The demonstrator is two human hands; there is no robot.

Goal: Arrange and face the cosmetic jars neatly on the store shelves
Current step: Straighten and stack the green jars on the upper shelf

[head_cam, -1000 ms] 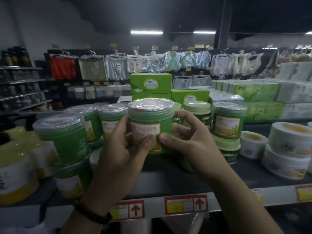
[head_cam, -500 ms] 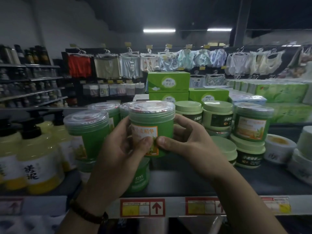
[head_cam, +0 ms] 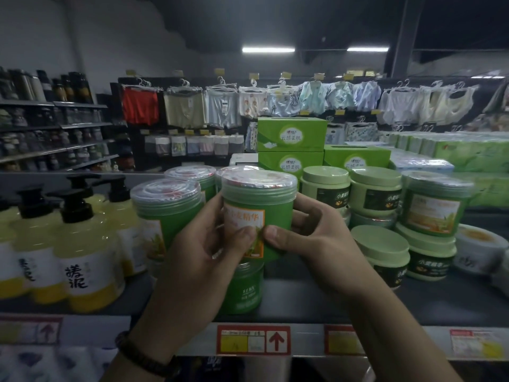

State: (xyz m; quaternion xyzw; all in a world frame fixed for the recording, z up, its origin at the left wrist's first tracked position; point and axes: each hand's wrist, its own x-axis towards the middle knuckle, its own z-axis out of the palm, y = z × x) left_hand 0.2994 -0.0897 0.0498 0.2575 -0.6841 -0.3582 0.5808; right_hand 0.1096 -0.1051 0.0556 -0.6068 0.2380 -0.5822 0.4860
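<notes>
Both hands hold a green cosmetic jar (head_cam: 259, 208) with a clear lid and an orange-edged label, raised just above another green jar (head_cam: 242, 288) on the dark shelf (head_cam: 413, 301). My left hand (head_cam: 203, 257) grips its left side, thumb on the label. My right hand (head_cam: 311, 241) grips its right side, thumb beside the label. More green clear-lidded jars (head_cam: 165, 210) stand to the left. Pale-lidded jars (head_cam: 377, 194) stack to the right, with another green jar (head_cam: 435, 208) on top of one.
Yellow pump bottles (head_cam: 82, 255) fill the shelf's left end. White tubs (head_cam: 479, 249) sit at the far right. Green tissue boxes (head_cam: 290, 136) stand behind the jars. Price tags with red arrows (head_cam: 253, 340) line the shelf edge. Clothing hangs across the aisle.
The view has swung left, bringing the yellow pump bottles into sight. The held jar stays gripped by both hands, now over a lower jar, with its label turned slightly.
</notes>
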